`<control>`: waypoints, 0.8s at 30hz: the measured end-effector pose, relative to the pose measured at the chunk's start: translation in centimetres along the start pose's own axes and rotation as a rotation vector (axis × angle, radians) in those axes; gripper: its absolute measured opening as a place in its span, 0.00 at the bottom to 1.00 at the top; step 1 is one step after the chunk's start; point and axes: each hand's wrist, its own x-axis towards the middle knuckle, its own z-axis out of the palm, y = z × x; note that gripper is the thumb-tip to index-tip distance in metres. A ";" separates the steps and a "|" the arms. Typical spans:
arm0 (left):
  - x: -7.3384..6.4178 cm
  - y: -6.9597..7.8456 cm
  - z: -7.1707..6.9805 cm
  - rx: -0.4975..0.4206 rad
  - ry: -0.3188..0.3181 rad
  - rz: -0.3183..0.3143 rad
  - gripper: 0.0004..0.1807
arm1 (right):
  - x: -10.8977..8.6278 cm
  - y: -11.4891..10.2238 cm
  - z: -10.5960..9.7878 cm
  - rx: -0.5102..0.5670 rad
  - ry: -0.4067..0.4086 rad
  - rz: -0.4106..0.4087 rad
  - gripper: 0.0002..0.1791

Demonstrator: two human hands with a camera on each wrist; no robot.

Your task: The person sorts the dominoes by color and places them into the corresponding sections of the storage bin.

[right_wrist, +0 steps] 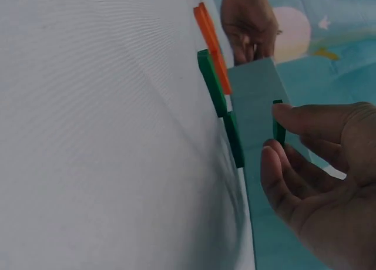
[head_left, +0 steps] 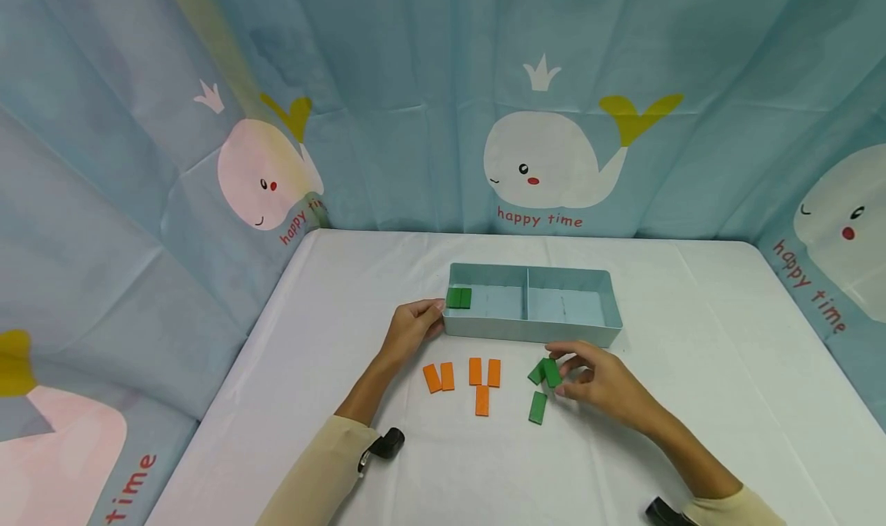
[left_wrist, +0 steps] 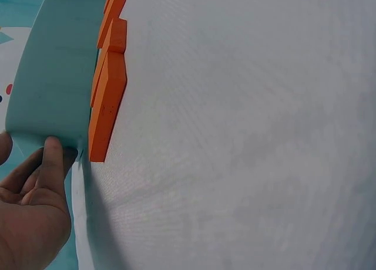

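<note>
My left hand (head_left: 412, 327) grips the left end of a teal two-compartment box (head_left: 533, 330), its fingers against the outer end wall. Between the right hand's (head_left: 601, 378) thumb and fingertips, a small green block (right_wrist: 279, 126) is pinched, raised off the cloth in the right wrist view. Overlapped by it in the head view lies a second green block (head_left: 536, 371); another green block (head_left: 537, 407) lies nearer me. Two green blocks (head_left: 459, 298) sit side by side at the left end of the box's left compartment.
Several orange blocks (head_left: 481, 401) lie on the white tablecloth (head_left: 699, 341) in front of the box, left of the loose green ones. A divider (head_left: 527, 295) splits the box. Behind the table hangs a blue whale-print curtain (head_left: 415, 164).
</note>
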 end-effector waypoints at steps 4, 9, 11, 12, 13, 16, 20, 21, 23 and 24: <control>0.0 0.0 0.0 0.005 0.006 -0.003 0.23 | 0.2 -0.6 -0.2 0.027 0.001 -0.003 0.33; 0.1 0.0 0.1 0.011 0.005 -0.009 0.23 | 0.6 -1.4 -0.5 0.011 0.018 -0.014 0.31; 0.0 0.1 0.0 0.016 0.004 -0.008 0.23 | 0.8 -1.7 -0.6 0.007 0.023 -0.021 0.32; 0.0 0.0 0.0 0.019 0.003 -0.006 0.23 | 0.9 -1.8 -0.6 0.003 0.026 -0.022 0.32; 0.0 0.0 0.0 0.022 0.003 -0.002 0.23 | 1.0 -1.9 -0.6 -0.001 0.028 -0.027 0.32; 0.0 0.1 0.1 0.020 0.001 0.004 0.23 | 1.3 -2.2 -0.7 -0.015 0.040 -0.039 0.32; 0.1 -0.1 0.1 0.013 -0.001 0.005 0.24 | 1.8 -2.4 -0.5 -0.030 0.063 -0.062 0.31; 0.1 -0.2 0.1 0.012 0.000 0.004 0.24 | 2.0 -2.4 -0.4 -0.028 0.066 -0.069 0.31; 0.1 -0.2 0.1 0.010 0.001 0.000 0.24 | 2.3 -2.4 -0.2 -0.016 0.068 -0.080 0.31; 0.1 -0.2 0.1 0.009 0.001 0.000 0.24 | 2.4 -2.4 -0.1 -0.016 0.069 -0.084 0.30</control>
